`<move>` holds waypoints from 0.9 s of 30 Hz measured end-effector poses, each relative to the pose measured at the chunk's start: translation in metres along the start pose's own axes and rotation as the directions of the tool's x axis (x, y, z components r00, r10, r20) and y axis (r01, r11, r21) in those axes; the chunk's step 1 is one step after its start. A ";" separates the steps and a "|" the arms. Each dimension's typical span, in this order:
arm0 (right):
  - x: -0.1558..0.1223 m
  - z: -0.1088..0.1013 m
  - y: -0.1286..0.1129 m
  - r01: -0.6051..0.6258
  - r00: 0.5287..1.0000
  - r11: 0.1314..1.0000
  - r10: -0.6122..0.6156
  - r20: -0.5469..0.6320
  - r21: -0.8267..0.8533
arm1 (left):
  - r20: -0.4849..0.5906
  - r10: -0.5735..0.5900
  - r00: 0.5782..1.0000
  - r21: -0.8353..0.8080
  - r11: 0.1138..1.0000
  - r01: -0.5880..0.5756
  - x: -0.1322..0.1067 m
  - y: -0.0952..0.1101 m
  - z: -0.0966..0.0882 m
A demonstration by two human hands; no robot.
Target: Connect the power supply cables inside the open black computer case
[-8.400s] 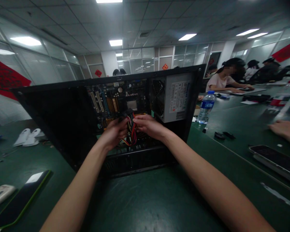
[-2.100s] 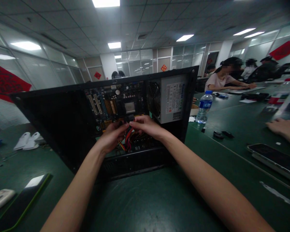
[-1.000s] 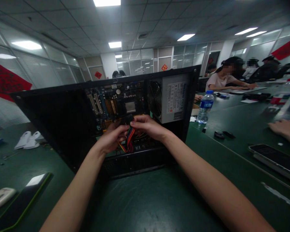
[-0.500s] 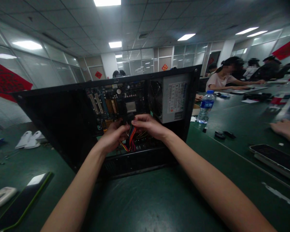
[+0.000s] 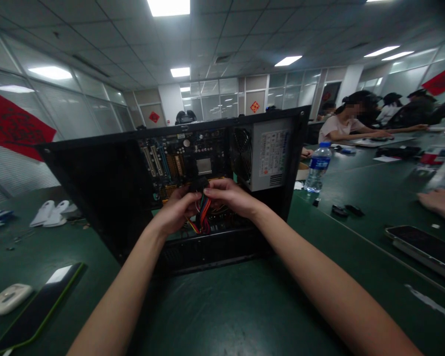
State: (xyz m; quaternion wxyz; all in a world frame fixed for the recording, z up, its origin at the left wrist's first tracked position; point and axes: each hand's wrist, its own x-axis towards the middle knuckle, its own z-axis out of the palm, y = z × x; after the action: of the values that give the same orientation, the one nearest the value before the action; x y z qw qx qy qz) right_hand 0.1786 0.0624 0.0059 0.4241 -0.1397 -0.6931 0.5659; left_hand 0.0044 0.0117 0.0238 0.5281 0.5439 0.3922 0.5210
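Toward the near left corner of the green worktop (image 5: pixel 207 306), a cream, rounded plastic case (image 5: pixel 9 299) lies just beside a long black slab with a bright green rim (image 5: pixel 39 312). Toward the right edge, a crumpled translucent strip (image 5: pixel 432 302) lies nearer than a flat, dark-topped slab with silvery sides (image 5: pixel 426 249). Midway between the left and right edges, the person's left hand (image 5: pixel 174 210) and right hand (image 5: pixel 232 197) are close together, clamped on a black plastic block connector (image 5: pixel 199 185) and the top of its bundle of red, orange, black and green wires (image 5: pixel 204 215). The connector is held up before a dark motherboard (image 5: pixel 191 148) in an open black metal computer case (image 5: pixel 215 249); whether it touches the board cannot be told. A grey metal power supply box (image 5: pixel 269 158) sits in the computer case's upper right. Farther right stands a clear bottle with a blue cap (image 5: pixel 318 168). Toward the far edge, someone in a pale pink top (image 5: pixel 335 129) leans on the worktop.
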 end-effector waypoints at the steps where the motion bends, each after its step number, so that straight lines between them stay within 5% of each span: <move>1: 0.000 0.000 0.000 0.002 1.000 1.000 -0.002 0.002 0.004 | 0.001 0.003 1.000 0.005 1.000 -0.003 -0.001 0.000 0.000; 20: 0.001 0.004 -0.002 0.019 1.000 0.995 -0.019 0.001 -0.093 | -0.096 0.048 0.994 0.105 0.994 -0.038 -0.002 -0.001 0.010; 27: 0.002 0.000 0.001 0.064 0.998 0.994 -0.065 -0.002 -0.086 | 0.022 -0.005 1.000 -0.018 1.000 0.005 -0.002 0.001 0.002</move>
State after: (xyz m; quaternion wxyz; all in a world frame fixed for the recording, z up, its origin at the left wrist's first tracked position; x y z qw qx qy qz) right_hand 0.1774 0.0644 0.0053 0.4375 -0.1367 -0.7198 0.5213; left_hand 0.0061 0.0092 0.0242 0.5385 0.5438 0.3830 0.5173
